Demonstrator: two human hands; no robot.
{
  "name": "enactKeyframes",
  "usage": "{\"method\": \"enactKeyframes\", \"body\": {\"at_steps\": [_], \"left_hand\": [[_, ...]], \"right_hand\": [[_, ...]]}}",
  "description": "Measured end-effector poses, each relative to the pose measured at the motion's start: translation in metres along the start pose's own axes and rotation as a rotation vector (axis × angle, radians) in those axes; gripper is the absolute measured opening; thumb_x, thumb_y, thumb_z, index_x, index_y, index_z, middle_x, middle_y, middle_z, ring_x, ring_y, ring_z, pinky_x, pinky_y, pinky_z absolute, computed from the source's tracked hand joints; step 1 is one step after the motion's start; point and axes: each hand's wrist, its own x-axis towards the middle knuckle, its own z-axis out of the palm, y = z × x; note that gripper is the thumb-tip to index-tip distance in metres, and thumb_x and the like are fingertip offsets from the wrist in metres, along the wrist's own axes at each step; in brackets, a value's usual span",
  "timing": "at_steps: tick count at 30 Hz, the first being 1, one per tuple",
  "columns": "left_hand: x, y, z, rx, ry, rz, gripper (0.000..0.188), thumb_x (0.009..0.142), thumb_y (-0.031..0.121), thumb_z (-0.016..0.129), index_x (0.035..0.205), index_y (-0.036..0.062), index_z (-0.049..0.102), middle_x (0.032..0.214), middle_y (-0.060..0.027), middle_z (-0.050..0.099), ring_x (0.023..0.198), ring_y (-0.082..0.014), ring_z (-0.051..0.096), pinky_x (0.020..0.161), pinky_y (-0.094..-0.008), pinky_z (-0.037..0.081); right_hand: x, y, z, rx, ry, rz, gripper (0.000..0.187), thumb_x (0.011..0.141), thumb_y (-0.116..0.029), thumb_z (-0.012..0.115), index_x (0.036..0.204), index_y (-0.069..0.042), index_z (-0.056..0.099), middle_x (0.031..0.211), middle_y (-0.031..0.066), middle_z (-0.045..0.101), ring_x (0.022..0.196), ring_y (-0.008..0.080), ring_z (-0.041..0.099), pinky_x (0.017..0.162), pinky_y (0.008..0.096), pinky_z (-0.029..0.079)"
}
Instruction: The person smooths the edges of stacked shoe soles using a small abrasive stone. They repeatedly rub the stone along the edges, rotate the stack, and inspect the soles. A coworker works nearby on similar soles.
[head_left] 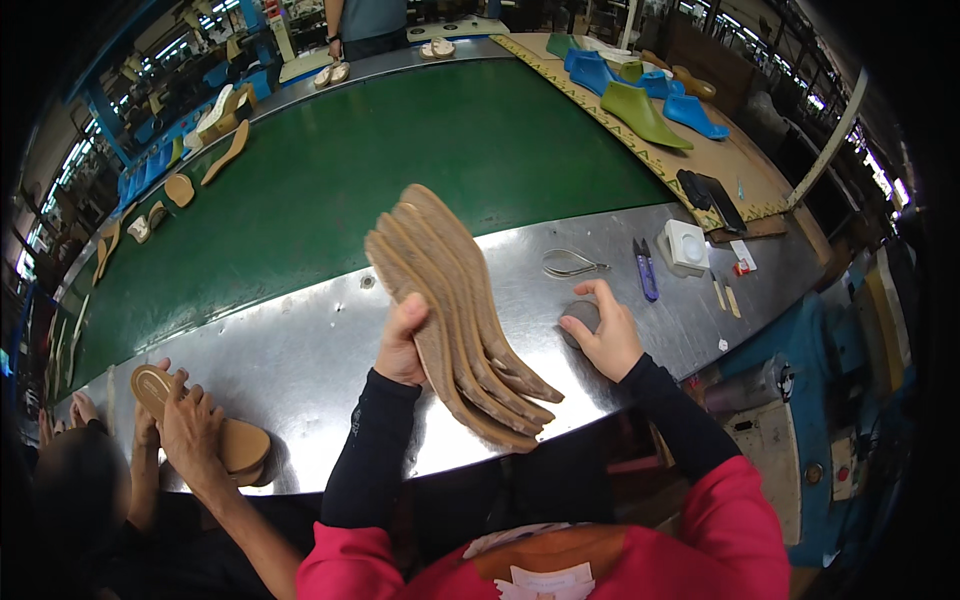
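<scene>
Insoles [455, 310] fanned in the left hand [403, 342], right hand [612, 338] spread by a grey disc [577, 326]

The brown insoles, several in a loose stack, are held up over the metal worktop [310, 365], tilted, with their broad ends pointing away from the person and the narrow ends down and to the right near the close edge. They sit between the two hands: the left is closed on their left side, thumb across the near face and fingers hidden behind, while the right stands well apart from them. That right hand is half open, thumb and forefinger curved around the disc; whether it grips or only touches it cannot be told.

Beyond the disc lie silver pliers [573, 265], then purple snips [646, 271] and a white box [685, 246] farther right. At the left, a co-worker's hands [193, 430] hold a tan sole [150, 387], with more soles [243, 447] just beside. A green surface [340, 160] stretches behind the worktop, and green and blue shoe lasts [640, 115] stand on a board [738, 170] at the far right.
</scene>
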Motion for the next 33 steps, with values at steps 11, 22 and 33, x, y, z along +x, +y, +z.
{"method": "enactKeyframes", "body": {"at_steps": [11,22,33], "left_hand": [[-0.003,0.025,-0.004,0.3,0.235,0.552,0.089,0.079,0.066,0.068,0.137,0.0025,0.044,0.126,-0.0119,0.058,0.114,-0.0256,0.059,0.098,-0.0416,0.051],[-0.003,0.029,0.032,0.542,-0.68,0.303,0.12,0.043,0.098,0.056,0.11,-0.0024,0.061,0.097,-0.0134,0.067,0.098,-0.0288,0.065,0.101,-0.0433,0.042],[-0.01,0.017,0.056,0.629,-0.138,0.143,0.13,0.058,0.067,0.084,0.153,0.004,0.021,0.15,-0.0109,0.036,0.138,-0.0241,0.036,0.115,-0.0393,0.027]], "right_hand": [[-0.06,-0.075,-0.024,1.021,-0.662,0.568,0.042,0.103,-0.035,0.047,0.123,0.001,0.054,0.095,0.017,0.067,0.078,0.0234,0.067,0.071,0.0324,0.056],[-0.017,-0.128,0.022,1.904,-0.464,0.805,0.074,0.095,-0.057,0.05,0.144,-0.004,0.035,0.137,0.0123,0.051,0.126,0.0289,0.051,0.105,0.0476,0.043],[0.033,-0.135,-0.009,0.938,-0.047,-0.197,0.073,0.065,0.004,0.081,0.125,-0.006,0.042,0.121,0.0078,0.054,0.114,0.0178,0.054,0.099,0.0331,0.045]]}}
